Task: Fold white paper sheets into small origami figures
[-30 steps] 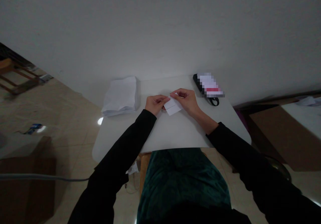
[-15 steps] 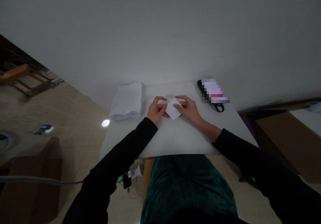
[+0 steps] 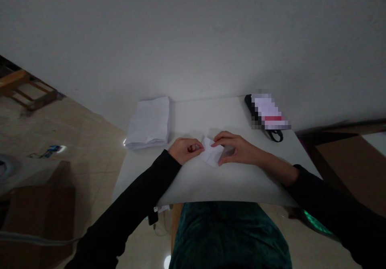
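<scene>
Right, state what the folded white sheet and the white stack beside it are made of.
The folded white sheet looks like thin matte paper: it holds sharp creases and shows no shine. The white rectangular stack looks like the same paper, its edges showing many thin sheets, though dim light hides the grade.

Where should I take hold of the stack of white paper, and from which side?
Probably the near right corner of the stack of white paper, approached from the right by the left hand, the closer hand. The sheets lie flat and loose, edges slightly uneven, so thumb on top, fingers beneath, should keep them together.
</scene>
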A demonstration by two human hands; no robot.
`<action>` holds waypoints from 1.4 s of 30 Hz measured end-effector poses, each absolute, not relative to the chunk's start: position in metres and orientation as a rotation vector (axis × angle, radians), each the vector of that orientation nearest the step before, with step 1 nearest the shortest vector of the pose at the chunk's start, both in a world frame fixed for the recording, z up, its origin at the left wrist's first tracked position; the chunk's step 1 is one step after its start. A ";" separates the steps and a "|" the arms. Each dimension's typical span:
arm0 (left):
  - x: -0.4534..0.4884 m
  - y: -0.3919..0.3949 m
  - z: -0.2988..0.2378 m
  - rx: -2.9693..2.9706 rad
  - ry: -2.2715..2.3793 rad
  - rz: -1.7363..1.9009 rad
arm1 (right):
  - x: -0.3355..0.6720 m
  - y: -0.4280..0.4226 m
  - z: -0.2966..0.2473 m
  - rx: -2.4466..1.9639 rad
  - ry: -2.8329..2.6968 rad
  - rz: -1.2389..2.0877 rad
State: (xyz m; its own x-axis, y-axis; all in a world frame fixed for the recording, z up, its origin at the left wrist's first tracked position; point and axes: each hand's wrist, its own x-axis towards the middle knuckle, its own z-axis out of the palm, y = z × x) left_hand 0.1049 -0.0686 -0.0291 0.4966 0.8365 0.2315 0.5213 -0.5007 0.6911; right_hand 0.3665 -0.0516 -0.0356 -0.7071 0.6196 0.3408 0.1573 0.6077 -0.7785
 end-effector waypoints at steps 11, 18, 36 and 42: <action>0.097 -0.076 -0.021 2.795 0.619 0.874 | 0.368 -0.052 -0.040 -0.530 -2.309 0.790; 0.094 -0.081 -0.026 2.704 0.657 0.991 | 0.364 -0.059 -0.034 -0.649 -2.251 0.777; 0.104 -0.088 -0.024 2.005 1.190 0.889 | 0.348 -0.065 -0.034 -1.125 -2.049 0.733; 0.107 -0.087 -0.023 1.885 1.228 0.836 | 0.341 -0.064 -0.035 -1.246 -2.095 0.638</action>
State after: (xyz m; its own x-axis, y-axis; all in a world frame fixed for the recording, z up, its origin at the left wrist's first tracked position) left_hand 0.1066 -0.0874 -0.0230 0.3346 0.9334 0.1294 0.4629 -0.2824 0.8402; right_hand 0.3414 -0.0642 -0.0350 -0.3696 0.8929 0.2572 0.5980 0.4405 -0.6696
